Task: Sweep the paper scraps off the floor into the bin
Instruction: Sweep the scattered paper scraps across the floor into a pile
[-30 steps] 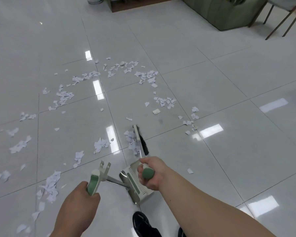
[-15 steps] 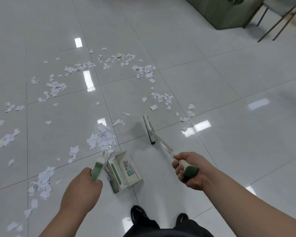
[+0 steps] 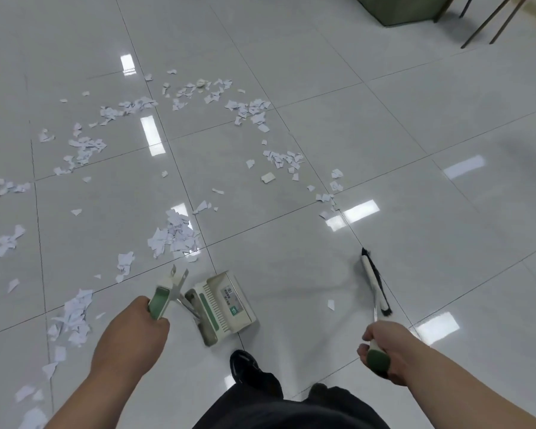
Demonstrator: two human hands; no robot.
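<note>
broom [image 3: 373, 280] has swung right, off the scraps pile [image 3: 174, 233]; head now just ahead of right hand [image 3: 387, 351], which is clamped on its handle. long axis runs away from that hand, tip leaning slightly left. left hand [image 3: 133, 332] grips dustpan [image 3: 220, 305] handle; pile ahead of it, unswept. Looks like a reset stroke.
</note>
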